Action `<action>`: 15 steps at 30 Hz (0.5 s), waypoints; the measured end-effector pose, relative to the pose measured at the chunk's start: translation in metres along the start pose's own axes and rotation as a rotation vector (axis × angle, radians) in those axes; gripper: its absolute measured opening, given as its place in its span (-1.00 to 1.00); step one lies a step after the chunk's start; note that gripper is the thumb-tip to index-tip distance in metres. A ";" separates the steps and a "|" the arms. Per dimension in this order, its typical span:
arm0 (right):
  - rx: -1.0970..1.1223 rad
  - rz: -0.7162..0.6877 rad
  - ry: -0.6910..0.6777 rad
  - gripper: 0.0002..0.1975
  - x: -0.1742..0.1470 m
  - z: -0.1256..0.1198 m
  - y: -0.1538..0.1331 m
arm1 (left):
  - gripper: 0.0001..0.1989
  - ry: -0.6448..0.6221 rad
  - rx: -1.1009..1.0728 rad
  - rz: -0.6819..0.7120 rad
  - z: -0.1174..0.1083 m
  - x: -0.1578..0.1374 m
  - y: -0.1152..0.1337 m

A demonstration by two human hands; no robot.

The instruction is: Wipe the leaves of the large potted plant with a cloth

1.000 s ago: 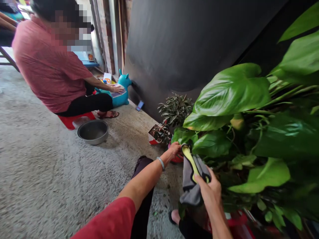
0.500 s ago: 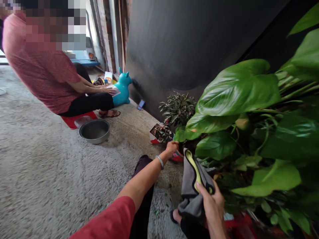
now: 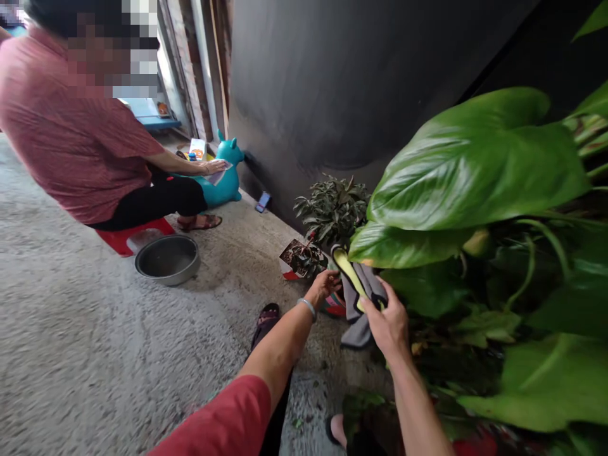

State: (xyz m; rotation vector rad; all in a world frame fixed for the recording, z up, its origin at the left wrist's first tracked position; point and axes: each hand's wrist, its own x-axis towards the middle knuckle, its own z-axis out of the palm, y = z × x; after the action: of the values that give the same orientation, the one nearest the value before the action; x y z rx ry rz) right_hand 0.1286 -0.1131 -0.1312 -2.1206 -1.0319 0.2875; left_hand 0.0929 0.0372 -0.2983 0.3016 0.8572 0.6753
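While the right hand [image 3: 389, 323] pinches the cloth [image 3: 358, 297] and the left hand [image 3: 325, 285] cups a leaf [image 3: 403, 247] at two o'clock, tugging could tear it.

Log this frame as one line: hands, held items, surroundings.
left hand: at low leaf, grip unclear | right hand: holds grey-yellow cloth | nearby: small potted plant, metal bowl, seated person

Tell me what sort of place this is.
Probably a home's front yard or porch: rough concrete floor, potted plants along a dark wall, and a teal toy animal near a doorway.
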 end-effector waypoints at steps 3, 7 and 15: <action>-0.062 0.094 -0.094 -0.28 -0.008 0.004 0.014 | -0.87 0.007 0.033 -0.077 -0.002 -0.003 0.003; 0.006 0.143 -0.214 -0.43 -0.042 -0.025 0.032 | -0.94 -0.002 0.075 -0.117 -0.005 -0.010 0.008; -0.059 0.170 -0.004 -0.43 -0.016 0.005 0.003 | -0.95 -0.139 0.349 -0.122 -0.013 -0.026 0.001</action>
State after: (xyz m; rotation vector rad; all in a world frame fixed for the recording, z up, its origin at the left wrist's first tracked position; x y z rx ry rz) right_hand 0.1173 -0.1241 -0.1384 -2.2659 -0.8733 0.3473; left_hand 0.0705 0.0202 -0.2904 0.5976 0.8503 0.3839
